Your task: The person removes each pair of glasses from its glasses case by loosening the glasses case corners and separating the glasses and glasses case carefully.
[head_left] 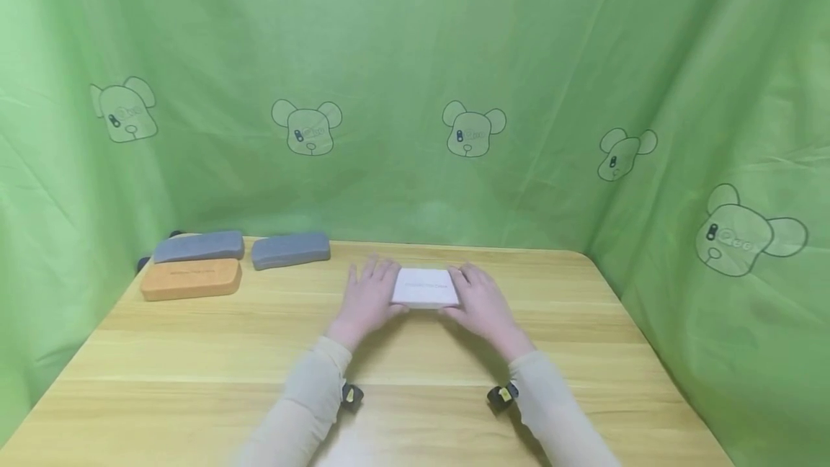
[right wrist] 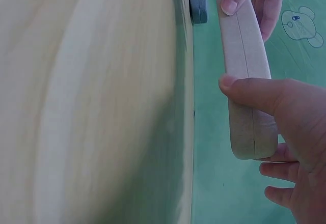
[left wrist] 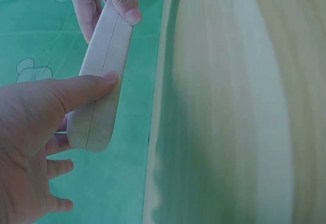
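Note:
A pale, off-white glasses case (head_left: 426,287) with faint lettering on top is held between both hands, above the wooden table. My left hand (head_left: 368,299) grips its left end; in the left wrist view the thumb lies along the front side, across the seam (left wrist: 102,76), with fingers behind. The right end is gripped by my right hand (head_left: 483,306), whose thumb presses the same front side in the right wrist view (right wrist: 248,81). The seam looks closed along its visible length. The case's underside is hidden in the head view.
At the table's back left lie an orange case (head_left: 191,279) and two grey-blue cases, one behind it (head_left: 199,246) and one to its right (head_left: 291,250). A green curtain (head_left: 389,186) with bear-head drawings hangs around the wooden table (head_left: 402,380).

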`<state>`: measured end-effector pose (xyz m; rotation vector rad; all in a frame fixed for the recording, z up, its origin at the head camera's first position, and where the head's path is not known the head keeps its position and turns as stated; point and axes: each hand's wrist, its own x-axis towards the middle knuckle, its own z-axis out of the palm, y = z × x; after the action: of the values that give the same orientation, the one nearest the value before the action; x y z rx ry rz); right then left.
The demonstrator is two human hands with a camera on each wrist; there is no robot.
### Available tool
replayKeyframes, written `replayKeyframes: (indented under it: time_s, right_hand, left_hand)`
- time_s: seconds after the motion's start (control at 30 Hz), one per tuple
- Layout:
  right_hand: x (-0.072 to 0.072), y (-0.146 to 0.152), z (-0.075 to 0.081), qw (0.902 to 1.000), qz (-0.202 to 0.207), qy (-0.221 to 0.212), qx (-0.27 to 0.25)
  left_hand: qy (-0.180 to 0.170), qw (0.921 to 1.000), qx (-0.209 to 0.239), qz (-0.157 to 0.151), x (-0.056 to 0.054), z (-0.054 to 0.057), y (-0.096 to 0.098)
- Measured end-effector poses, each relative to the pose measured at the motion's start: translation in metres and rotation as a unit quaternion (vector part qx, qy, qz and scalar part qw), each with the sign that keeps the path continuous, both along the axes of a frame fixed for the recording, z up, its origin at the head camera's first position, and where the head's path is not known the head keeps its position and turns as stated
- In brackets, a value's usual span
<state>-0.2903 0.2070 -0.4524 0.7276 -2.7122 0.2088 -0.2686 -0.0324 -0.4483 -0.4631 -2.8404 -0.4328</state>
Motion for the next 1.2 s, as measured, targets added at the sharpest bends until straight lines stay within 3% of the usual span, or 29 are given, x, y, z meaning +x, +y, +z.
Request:
replayKeyframes:
  time_s: [0.73,1.2]
  right_hand:
    - [0.021,0.06,0.005,0.9998,-0.003,0.005,-0.017]
    - [0.032,0.101,0.0,0.9988,-0.02,-0.026,-0.037]
  left_hand:
    - [-0.024,0.9994,0.009,-0.024,0.008,0.002,0.056]
    - [-0.036,0.999,0.014,-0.024,0.011,-0.01,0.097]
